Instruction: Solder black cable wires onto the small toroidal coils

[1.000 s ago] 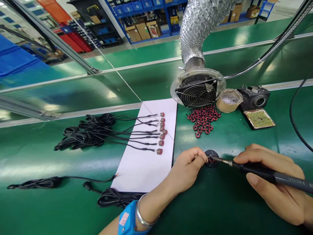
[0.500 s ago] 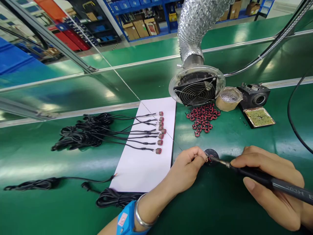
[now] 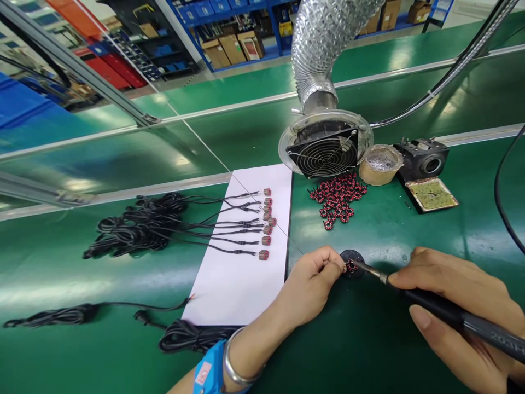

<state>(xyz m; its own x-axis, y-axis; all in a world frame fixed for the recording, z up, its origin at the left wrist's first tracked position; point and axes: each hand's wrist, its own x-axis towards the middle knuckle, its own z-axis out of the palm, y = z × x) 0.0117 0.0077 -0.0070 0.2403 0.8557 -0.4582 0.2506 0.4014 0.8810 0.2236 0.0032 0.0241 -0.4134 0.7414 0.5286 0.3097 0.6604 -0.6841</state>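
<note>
My right hand (image 3: pixel 463 301) grips a soldering iron (image 3: pixel 435 306) like a pen. Its metal tip touches or hovers just over a small red-and-black ring part (image 3: pixel 351 266), which lies on a round black disc (image 3: pixel 353 256). Beside the disc's left edge, my left hand (image 3: pixel 314 279) is closed in a pinch on thin solder wire (image 3: pixel 296 247). This strand runs down from the upper left into the fingers, and its end meets the ring near the iron's tip. Exact contact is too small to tell.
Many red-and-black rings (image 3: pixel 338 200) lie under a fume extractor (image 3: pixel 326 153). Right of it stand a tape roll (image 3: pixel 381 169), an iron holder (image 3: pixel 426 161) and a sponge tray (image 3: pixel 432 194). Black cables (image 3: pixel 135 227) reach several small cylindrical parts on a white board (image 3: pixel 238 284).
The soldering iron and my right hand have shifted slightly right and down, baring more of the ring. My left hand stays pinched by the disc. The whole view has drifted a little.
</note>
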